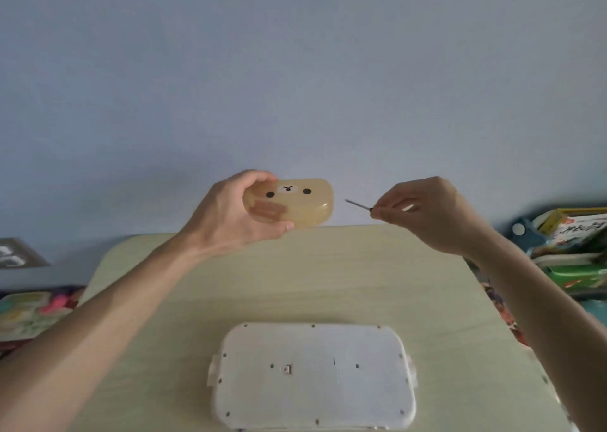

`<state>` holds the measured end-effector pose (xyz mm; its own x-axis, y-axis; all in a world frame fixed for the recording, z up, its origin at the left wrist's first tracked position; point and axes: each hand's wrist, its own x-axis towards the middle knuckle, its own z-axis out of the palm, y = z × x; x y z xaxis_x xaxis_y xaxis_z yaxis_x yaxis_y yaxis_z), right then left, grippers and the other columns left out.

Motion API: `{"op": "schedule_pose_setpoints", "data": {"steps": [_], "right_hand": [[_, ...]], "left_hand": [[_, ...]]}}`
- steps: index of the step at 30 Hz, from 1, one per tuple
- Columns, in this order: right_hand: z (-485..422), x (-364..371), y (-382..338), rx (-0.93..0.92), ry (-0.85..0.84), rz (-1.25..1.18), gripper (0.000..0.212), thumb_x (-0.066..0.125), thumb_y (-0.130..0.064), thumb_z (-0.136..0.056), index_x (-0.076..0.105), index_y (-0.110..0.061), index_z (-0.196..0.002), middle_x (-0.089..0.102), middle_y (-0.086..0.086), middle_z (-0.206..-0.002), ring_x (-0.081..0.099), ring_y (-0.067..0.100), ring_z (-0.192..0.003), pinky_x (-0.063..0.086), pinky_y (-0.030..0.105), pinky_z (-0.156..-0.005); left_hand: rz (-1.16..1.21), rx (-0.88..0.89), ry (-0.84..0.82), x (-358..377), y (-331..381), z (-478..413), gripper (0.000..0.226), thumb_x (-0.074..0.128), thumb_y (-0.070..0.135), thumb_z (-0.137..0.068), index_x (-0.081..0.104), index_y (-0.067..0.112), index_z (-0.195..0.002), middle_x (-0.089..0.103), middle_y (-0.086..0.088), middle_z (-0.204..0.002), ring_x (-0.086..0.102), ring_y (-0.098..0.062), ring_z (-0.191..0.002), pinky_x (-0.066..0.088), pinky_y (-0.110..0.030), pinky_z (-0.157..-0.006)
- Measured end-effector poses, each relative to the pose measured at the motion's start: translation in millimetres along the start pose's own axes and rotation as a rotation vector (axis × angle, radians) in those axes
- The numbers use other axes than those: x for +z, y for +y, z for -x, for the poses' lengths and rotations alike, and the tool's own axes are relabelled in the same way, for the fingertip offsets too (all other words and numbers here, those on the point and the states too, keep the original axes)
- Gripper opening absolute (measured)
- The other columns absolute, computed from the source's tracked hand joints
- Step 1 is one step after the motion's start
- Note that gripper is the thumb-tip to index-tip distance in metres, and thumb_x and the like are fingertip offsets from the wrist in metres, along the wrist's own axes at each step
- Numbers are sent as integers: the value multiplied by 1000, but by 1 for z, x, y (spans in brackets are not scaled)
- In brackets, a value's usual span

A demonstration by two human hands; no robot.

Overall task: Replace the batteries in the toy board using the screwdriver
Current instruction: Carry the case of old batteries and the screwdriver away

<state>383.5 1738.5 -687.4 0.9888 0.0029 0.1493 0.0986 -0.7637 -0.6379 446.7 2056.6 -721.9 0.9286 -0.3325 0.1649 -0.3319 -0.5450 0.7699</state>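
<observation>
The white plastic toy board (312,376) with rounded corners lies back side up at the near edge of the pale wooden tabletop (328,277). Above the far edge, the left hand (230,215) has a closed grip around a see-through yellow bear-face box (295,201). The right hand (427,215) pinches a thin metal screwdriver (358,204), its tip pointing at the box but not touching it.

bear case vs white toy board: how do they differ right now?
The bear case is translucent tan with a printed face; the toy board is plain white and looks larger. The case is held in the air by the left hand; the board lies flat on the table, untouched. Both are rounded plastic.
</observation>
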Motion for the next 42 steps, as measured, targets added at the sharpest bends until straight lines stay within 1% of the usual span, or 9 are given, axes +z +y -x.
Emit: {"op": "schedule_pose_setpoints", "data": {"steps": [4, 6, 9, 14, 19, 22, 31, 38, 42], "right_hand": [[-17, -97, -106, -7, 15, -76, 4, 84, -26, -86, 82, -24, -83, 81, -9, -77, 78, 10, -76, 65, 40, -78], [-25, -157, -168, -32, 34, -82, 4, 84, -22, -86, 81, -20, -83, 80, -6, -76, 76, 8, -73, 63, 37, -78], [-34, -250, -263, -69, 48, -88, 6, 82, -17, -87, 80, -20, -82, 79, -7, -75, 74, 4, -72, 61, 30, -75], [-41, -398, -406, -88, 94, -181, 12, 80, -11, -86, 77, -21, -79, 77, -6, -76, 73, 8, -70, 59, 23, -69], [-41, -502, -493, -130, 120, -174, 14, 79, -10, -84, 76, -22, -77, 76, -5, -74, 72, 11, -69, 60, 27, -69], [-33, -532, -518, -133, 151, -187, 13, 79, -11, -84, 75, -22, -78, 75, -4, -74, 71, 12, -69, 60, 30, -69], [70, -588, -497, 58, 464, -125, 12, 80, -11, -83, 77, -22, -80, 76, -3, -72, 71, 16, -68, 62, 38, -69], [221, -660, -432, 331, 774, 75, 18, 82, -10, -82, 75, -25, -75, 75, -11, -69, 68, 7, -61, 58, 23, -65], [323, -701, -399, 485, 937, 136, 14, 80, -11, -83, 76, -25, -81, 75, -11, -70, 71, 8, -63, 57, 21, -63]], "left_hand": [[-4, 23, -1, -102, 114, -14, 76, 101, 24, -67, 64, 27, -134, 75, 17, -120, 76, 7, -100, 50, -8, -87], [-19, 25, -14, -163, 184, -23, 76, 101, 23, -66, 65, 26, -133, 73, 16, -122, 75, 9, -98, 47, -2, -83], [-40, 34, -12, -254, 293, -32, 78, 102, 31, -63, 65, 28, -132, 73, 16, -124, 76, 2, -103, 48, -4, -87], [10, 19, -24, -381, 454, -31, 75, 100, 12, -69, 63, 24, -133, 74, 9, -120, 76, 7, -99, 47, -1, -80], [68, 48, -7, -467, 557, -32, 73, 97, 5, -72, 62, 26, -133, 69, 2, -131, 82, -9, -92, 60, -15, -77], [59, 83, -10, -490, 594, -31, 72, 98, 7, -72, 63, 25, -132, 68, 8, -130, 81, -1, -90, 59, -13, -80], [111, 230, -201, -438, 664, -38, 67, 96, 0, -71, 65, 19, -128, 69, 8, -123, 70, 19, -92, 50, -2, -72], [158, 474, -487, -301, 762, -45, 70, 99, 13, -68, 65, 24, -129, 71, 10, -121, 74, 10, -97, 51, -3, -77], [193, 619, -639, -199, 838, -28, 77, 95, 44, -59, 64, 32, -128, 72, 16, -122, 73, 4, -106, 53, -6, -86]]}}
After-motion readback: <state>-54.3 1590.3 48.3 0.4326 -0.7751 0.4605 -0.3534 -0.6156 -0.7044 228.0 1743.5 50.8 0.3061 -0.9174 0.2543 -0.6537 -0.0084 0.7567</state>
